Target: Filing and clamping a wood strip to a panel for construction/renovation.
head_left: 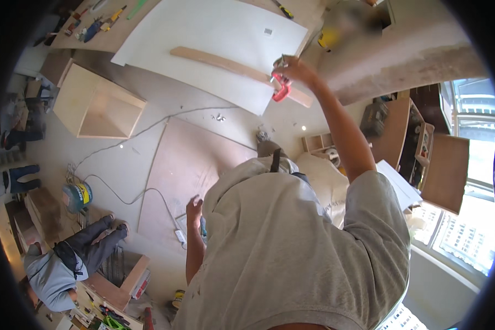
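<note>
My right hand (pixel 293 70) is closed on the metal screw end of a red C-clamp (pixel 282 91). The clamp sits at the near right edge of a large white panel (pixel 203 27), across a long wooden strip (pixel 220 60) that lies on it. One end of the strip sticks out past the panel's edge. Low at my left side hangs my left hand (pixel 194 210), its fingers loosely bent and apart, with nothing seen in it. Below it, a brown board (pixel 176 159) lies on the floor.
An open wooden box (pixel 99 104) stands at the left, near a cable (pixel 143 129) trailing over the floor and a teal bucket (pixel 77 196). Another person (pixel 60 269) bends at the lower left. Hand tools lie on a bench (pixel 71 36) at the far left. Wooden cabinets (pixel 393 132) line the right.
</note>
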A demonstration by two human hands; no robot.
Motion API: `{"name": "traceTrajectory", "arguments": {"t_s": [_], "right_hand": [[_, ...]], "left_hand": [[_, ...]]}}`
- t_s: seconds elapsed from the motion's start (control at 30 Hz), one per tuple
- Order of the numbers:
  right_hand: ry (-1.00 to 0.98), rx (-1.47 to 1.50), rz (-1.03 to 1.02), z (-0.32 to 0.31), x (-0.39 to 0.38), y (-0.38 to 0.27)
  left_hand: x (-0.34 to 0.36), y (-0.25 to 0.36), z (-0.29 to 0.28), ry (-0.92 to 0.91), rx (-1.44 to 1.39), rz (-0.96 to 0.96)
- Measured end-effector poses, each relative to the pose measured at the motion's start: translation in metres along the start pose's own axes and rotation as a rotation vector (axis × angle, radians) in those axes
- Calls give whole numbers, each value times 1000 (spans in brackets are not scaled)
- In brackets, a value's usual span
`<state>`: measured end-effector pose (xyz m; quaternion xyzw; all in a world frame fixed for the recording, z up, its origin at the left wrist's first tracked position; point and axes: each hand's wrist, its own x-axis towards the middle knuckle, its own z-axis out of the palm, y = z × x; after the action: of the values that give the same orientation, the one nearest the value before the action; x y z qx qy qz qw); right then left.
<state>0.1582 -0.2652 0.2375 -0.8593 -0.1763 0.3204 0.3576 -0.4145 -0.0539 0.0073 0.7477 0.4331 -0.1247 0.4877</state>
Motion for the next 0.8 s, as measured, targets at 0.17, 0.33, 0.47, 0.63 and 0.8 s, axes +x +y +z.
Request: {"name": "traceTrajectory", "arguments": {"t_s": [0.17, 0.33, 0.47, 0.63, 0.8], "right_hand": [[-40, 123, -298, 43, 18, 44], [-83, 128, -214, 17, -29, 3], [75, 41, -476, 28, 20, 63], [200, -615, -1011, 45, 20, 26], [223, -212, -840, 20, 12, 51]], "left_hand": [[64, 148, -10, 7, -168, 276], [71, 379, 49, -158, -15, 810], [92, 483, 131, -35, -84, 1006], [176, 445, 169, 492, 217, 1185], [106, 493, 188, 136, -135, 752]]}}
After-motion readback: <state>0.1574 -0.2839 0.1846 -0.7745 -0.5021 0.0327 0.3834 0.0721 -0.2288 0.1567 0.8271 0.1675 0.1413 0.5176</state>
